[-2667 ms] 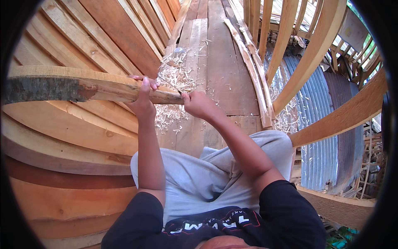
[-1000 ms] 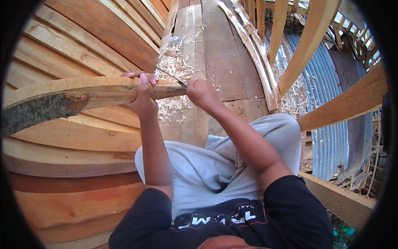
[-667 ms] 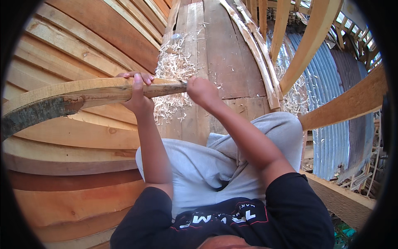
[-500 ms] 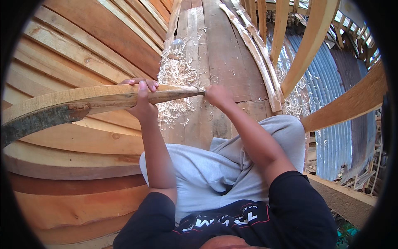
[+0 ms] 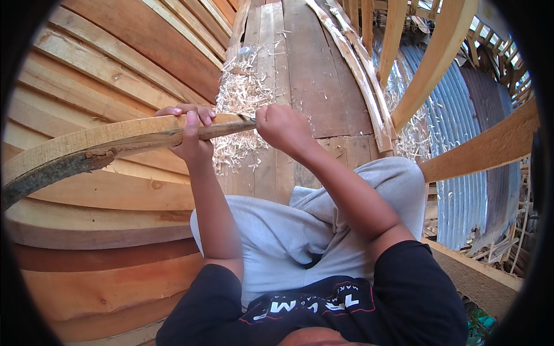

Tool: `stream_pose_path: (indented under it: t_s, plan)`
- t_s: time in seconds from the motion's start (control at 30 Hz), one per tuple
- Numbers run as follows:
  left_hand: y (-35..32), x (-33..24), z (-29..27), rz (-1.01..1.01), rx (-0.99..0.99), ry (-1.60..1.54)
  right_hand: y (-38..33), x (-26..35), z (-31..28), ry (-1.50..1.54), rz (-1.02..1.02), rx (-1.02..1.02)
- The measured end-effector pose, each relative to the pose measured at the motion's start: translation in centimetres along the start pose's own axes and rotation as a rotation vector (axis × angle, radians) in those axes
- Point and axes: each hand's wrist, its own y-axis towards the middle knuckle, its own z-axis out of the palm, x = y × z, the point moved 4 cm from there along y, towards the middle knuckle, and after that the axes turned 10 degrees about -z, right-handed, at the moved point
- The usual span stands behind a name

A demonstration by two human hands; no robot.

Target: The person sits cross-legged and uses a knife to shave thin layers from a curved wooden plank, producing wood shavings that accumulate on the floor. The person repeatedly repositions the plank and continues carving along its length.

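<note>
Left hand [image 5: 193, 141] grips rough curved plank [image 5: 115, 141]; pale curly shavings [image 5: 245, 98].

wood shavings [image 5: 242, 98] heaped pale on the plank floor [image 5: 323, 75] | curved hull planks [image 5: 104, 63] rising at left (orange to pale brown) | bent wooden ribs [image 5: 430, 63] at right | corrugated metal sheet [image 5: 461, 144] beyond the ribs | grey trousers [image 5: 300, 230] and black shirt [image 5: 404, 300] below

Person viewed from above: a black short-sleeved T-shirt with white and red printed lettering across the chest is worn over light grey trousers. Both forearms are left bare; the left hand [image 5: 190, 138] and right hand [image 5: 283, 127] are ungloved.
</note>
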Motion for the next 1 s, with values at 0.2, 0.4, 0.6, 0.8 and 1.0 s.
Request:
stream_pose_path:
  t_s: [0.2,0.4,0.6,0.8,1.0]
  plan:
    - [0.7,0.5,1.7,-0.073,-0.114,-0.021,2.2,-6.3,2.8,-0.049,0.104,-0.134]
    - [0.0,0.1,-0.7,-0.024,-0.01,-0.025,0.5,-0.6,1.3,-0.1,-0.048,-0.012]
    - [-0.1,0.8,2.7,-0.053,0.008,0.004,2.7,-15.2,4.6,-0.256,0.037,0.049]
    - [-0.2,0.6,0.9,-0.035,0.143,-0.016,1.0,-1.8,1.7,0.042,0.05,-0.047]
    - [0.0,0.7,-0.6,-0.05,0.043,-0.018,2.4,-4.9,3.2,0.025,0.05,-0.082]
